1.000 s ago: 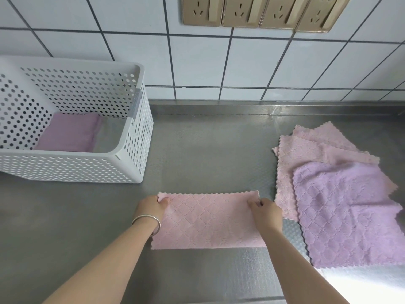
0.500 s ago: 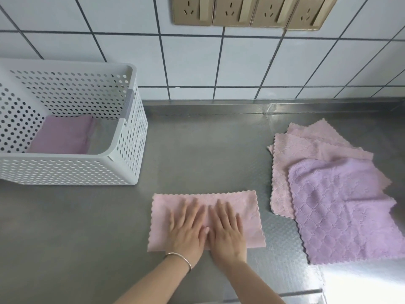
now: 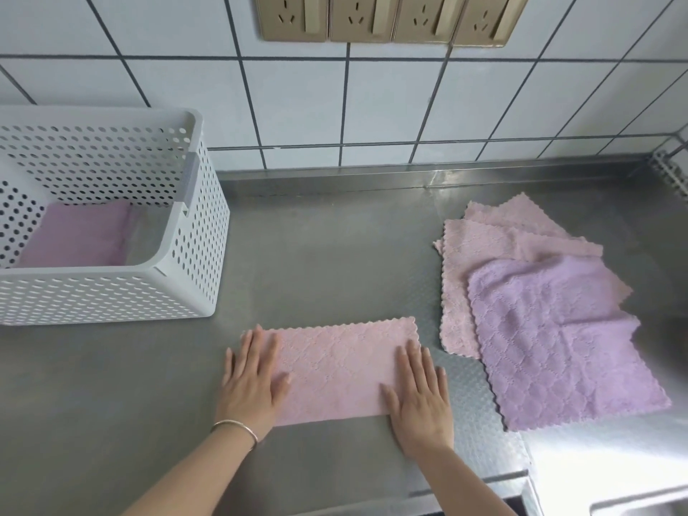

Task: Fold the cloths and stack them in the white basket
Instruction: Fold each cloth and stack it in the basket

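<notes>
Both hands, left and right, lie spread flat, gripping nothing, on one half-folded pink scalloped cloth. Beside it overlap three unfolded cloths, two pink and one lilac. One folded lilac cloth lies in the single white perforated plastic basket.

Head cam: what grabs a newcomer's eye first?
Front and centre, the left hand and right hand press flat on the ends of a half-folded pink cloth on the steel counter. A loose pile of cloths fans out at right; the white basket at left holds one folded purple cloth.
</notes>
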A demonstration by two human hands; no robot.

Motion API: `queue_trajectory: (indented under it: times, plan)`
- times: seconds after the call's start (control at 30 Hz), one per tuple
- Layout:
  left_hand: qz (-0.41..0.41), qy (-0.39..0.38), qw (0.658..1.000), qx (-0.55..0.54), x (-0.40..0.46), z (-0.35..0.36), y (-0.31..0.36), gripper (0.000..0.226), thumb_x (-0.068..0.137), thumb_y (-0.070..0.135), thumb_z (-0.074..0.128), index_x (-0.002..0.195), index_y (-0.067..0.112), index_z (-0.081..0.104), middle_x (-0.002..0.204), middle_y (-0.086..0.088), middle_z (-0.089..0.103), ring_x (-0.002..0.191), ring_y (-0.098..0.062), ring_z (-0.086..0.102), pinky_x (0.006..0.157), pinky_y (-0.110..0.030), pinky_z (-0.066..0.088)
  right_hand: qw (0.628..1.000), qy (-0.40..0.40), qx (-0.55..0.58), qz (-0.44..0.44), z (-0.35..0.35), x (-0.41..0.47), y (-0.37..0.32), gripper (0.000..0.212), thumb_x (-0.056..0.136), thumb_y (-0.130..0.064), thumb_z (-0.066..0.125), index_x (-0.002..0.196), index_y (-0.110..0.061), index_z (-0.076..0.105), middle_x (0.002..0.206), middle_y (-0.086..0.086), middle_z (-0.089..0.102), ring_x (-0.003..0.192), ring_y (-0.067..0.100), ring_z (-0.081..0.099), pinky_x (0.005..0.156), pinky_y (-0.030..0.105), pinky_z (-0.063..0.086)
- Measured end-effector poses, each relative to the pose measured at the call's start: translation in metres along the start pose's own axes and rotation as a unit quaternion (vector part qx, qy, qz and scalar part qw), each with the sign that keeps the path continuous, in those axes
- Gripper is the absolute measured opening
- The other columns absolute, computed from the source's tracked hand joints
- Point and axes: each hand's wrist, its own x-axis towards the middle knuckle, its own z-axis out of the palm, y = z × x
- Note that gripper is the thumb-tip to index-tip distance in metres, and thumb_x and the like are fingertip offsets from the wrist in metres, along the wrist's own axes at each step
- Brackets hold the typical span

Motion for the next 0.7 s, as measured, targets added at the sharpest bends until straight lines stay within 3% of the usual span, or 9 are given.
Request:
queue_trajectory:
  times: [0.1,0.17,0.23,0.33,0.47,0.5,0.6,0.63,0.7]
  plan:
    - [-0.007,0.023,1.000,-0.006,-0.002,-0.006,0.010,0.064,0.095,0.051,0.003,0.140,0.014,0.030,0.145,-0.013,0.039,0.139,-0.027,0.019,0.114,-0.043,-0.003,0.999,0.024,0.045,0.003,-0.012,0.002,-0.004,0.062,0.089,-0.043,0.042,0.145,-0.018,0.033,0.152,-0.002,0.029,0.140,0.019,0.026,0.112,0.031,0.015]
    - [0.017,0.061,0.998,-0.005,-0.004,-0.008,0.025,0.059,0.094,0.049,0.015,0.139,0.014,0.031,0.149,-0.010,0.031,0.145,-0.023,0.001,0.113,-0.047,0.001,0.985,0.025,0.166,0.048,-0.024,0.007,-0.008,0.068,0.084,-0.023,0.055,0.146,-0.019,0.027,0.152,-0.003,0.026,0.135,0.021,0.033,0.108,0.032,0.030]
    - [0.077,0.063,0.995,0.003,-0.005,-0.006,0.049,0.061,0.086,0.045,0.030,0.138,0.014,0.031,0.155,-0.006,0.017,0.145,-0.018,-0.008,0.111,-0.049,0.009,0.946,0.054,0.293,0.127,-0.036,0.009,-0.011,0.064,0.082,-0.010,0.056,0.142,-0.017,0.034,0.141,0.001,0.035,0.123,0.021,0.044,0.092,0.033,0.042]
    - [0.153,0.040,0.987,0.025,-0.004,0.000,0.083,0.066,0.083,0.050,0.034,0.138,0.014,0.033,0.155,-0.005,0.016,0.145,-0.021,-0.004,0.110,-0.053,0.011,0.887,0.044,0.404,0.221,-0.050,0.021,-0.008,0.055,0.084,-0.007,0.053,0.137,-0.013,0.039,0.129,0.001,0.047,0.100,0.014,0.051,0.079,0.026,0.036]
    - [0.156,-0.016,0.987,0.046,0.008,0.009,0.093,0.077,0.077,0.062,0.034,0.136,0.015,0.046,0.151,-0.011,0.030,0.143,-0.029,0.008,0.109,-0.060,0.013,0.877,-0.064,0.400,0.259,-0.061,0.034,0.002,0.036,0.085,-0.011,0.052,0.121,-0.017,0.053,0.110,0.001,0.057,0.097,0.019,0.052,0.078,0.025,0.035]
    - [0.155,-0.022,0.986,0.058,0.009,0.007,0.093,0.080,0.077,0.065,0.029,0.140,0.017,0.040,0.154,-0.012,0.020,0.144,-0.030,0.000,0.109,-0.061,0.008,0.880,-0.094,0.388,0.258,-0.062,0.036,0.004,0.025,0.084,-0.011,0.053,0.109,-0.018,0.057,0.100,0.001,0.058,0.094,0.021,0.053,0.075,0.025,0.036]
    - [0.162,-0.035,0.979,0.117,0.013,0.004,0.093,0.085,0.076,0.071,0.009,0.146,0.025,-0.005,0.149,-0.010,-0.028,0.130,-0.026,-0.043,0.107,-0.057,-0.017,0.888,-0.138,0.356,0.254,-0.064,0.038,0.009,0.002,0.080,-0.015,0.056,0.080,-0.013,0.055,0.078,0.002,0.054,0.075,0.019,0.049,0.059,0.026,0.035]
    - [0.165,-0.023,0.981,0.102,0.014,0.002,0.092,0.086,0.075,0.072,0.013,0.147,0.026,0.004,0.151,-0.013,-0.020,0.133,-0.026,-0.039,0.109,-0.056,-0.014,0.889,-0.143,0.354,0.251,-0.064,0.038,0.010,0.004,0.079,-0.015,0.057,0.077,-0.013,0.054,0.075,0.001,0.053,0.072,0.019,0.048,0.055,0.025,0.034]
    - [0.169,-0.036,0.984,0.049,0.014,0.004,0.091,0.084,0.073,0.073,0.030,0.139,0.023,0.042,0.151,-0.016,0.016,0.143,-0.027,-0.013,0.110,-0.054,0.002,0.895,-0.141,0.350,0.238,-0.067,0.035,0.009,0.006,0.079,-0.015,0.058,0.077,-0.014,0.052,0.073,-0.002,0.052,0.072,0.017,0.048,0.052,0.023,0.033]
